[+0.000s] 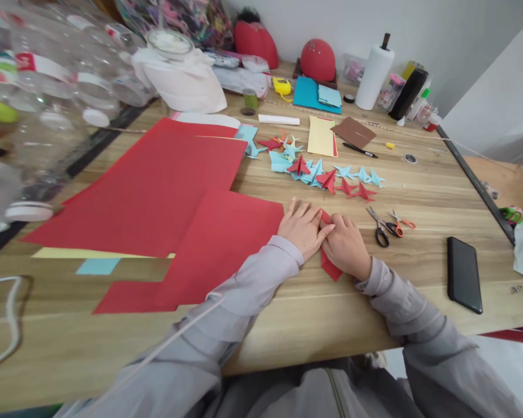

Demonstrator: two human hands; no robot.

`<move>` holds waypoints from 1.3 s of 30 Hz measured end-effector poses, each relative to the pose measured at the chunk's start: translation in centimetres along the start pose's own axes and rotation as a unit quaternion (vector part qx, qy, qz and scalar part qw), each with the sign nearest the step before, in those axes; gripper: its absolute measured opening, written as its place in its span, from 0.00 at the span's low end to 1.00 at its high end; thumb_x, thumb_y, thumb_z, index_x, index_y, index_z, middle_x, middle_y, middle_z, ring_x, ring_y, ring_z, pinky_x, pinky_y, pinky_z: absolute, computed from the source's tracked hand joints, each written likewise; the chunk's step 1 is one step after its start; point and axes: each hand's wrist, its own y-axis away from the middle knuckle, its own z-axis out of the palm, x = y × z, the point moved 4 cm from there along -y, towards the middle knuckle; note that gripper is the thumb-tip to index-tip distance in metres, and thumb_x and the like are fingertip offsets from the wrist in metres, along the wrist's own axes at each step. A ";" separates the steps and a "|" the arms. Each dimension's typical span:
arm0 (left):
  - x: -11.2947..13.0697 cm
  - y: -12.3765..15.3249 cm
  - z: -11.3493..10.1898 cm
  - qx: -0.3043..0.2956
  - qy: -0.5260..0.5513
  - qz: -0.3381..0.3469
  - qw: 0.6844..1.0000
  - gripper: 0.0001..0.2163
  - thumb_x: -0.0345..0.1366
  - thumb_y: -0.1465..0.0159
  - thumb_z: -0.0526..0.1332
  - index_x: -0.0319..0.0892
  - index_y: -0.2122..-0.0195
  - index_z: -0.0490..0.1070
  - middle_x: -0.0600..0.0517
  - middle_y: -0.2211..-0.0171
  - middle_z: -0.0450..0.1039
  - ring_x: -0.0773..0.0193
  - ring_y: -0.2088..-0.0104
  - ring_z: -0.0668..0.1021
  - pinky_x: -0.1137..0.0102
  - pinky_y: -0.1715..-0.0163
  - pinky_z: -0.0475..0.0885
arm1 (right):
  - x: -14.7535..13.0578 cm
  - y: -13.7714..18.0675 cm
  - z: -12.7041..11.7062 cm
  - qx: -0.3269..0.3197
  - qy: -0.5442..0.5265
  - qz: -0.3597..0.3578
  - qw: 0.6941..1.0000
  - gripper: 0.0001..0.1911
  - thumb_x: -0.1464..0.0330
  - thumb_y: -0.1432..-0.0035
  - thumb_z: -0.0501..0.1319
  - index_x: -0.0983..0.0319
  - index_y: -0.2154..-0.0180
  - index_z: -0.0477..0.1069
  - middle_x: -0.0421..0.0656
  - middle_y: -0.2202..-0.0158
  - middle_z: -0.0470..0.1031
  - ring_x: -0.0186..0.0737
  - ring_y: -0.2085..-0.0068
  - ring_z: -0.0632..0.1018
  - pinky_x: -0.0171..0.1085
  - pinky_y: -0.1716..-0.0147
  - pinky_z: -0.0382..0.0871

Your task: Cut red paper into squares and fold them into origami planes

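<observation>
My left hand (303, 225) and my right hand (346, 244) lie side by side on a small folded piece of red paper (330, 266), pressing it flat against the wooden table (418, 191). The paper shows only between my fingers and below my right palm. Just left of my hands lie large red paper sheets (157, 191). Behind my hands sits a group of several finished red and light-blue folded paper shapes (326, 174).
Two pairs of scissors (387, 225) lie right of my hands, and a black phone (464, 274) nearer the table's right edge. Clear plastic bottles (47, 87) crowd the left. At the back stand a paper-towel roll (373, 75), blue cards (316, 93), yellow and brown paper (331, 136) and a pen (359, 150).
</observation>
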 end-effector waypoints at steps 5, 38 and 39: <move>-0.1 -0.2 0.4 -0.008 -0.001 -0.017 1.000 0.25 0.46 0.31 0.44 0.36 0.45 0.70 0.44 0.43 0.70 0.49 0.39 0.65 0.48 0.35 0.47 | -0.3 0.1 0.4 0.008 -0.016 0.033 0.999 0.17 0.68 0.34 0.50 0.65 0.50 0.71 0.52 0.58 0.68 0.48 0.59 0.65 0.44 0.58 0.60; 1.5 0.8 0.2 -0.035 -0.025 0.006 0.999 0.26 0.45 0.31 0.45 0.31 0.45 0.71 0.41 0.41 0.68 0.46 0.37 0.63 0.49 0.35 0.50 | -2.9 4.2 -0.1 0.001 -0.035 0.066 0.997 0.14 0.66 0.37 0.56 0.65 0.56 0.76 0.55 0.53 0.70 0.51 0.55 0.67 0.46 0.56 0.64; 1.4 0.4 0.2 -0.039 -0.026 0.003 0.999 0.27 0.46 0.31 0.44 0.31 0.45 0.70 0.41 0.41 0.68 0.46 0.37 0.63 0.50 0.35 0.49 | -3.0 4.2 -0.2 0.000 -0.037 0.066 0.997 0.14 0.65 0.38 0.56 0.64 0.56 0.76 0.55 0.53 0.69 0.52 0.54 0.67 0.46 0.56 0.64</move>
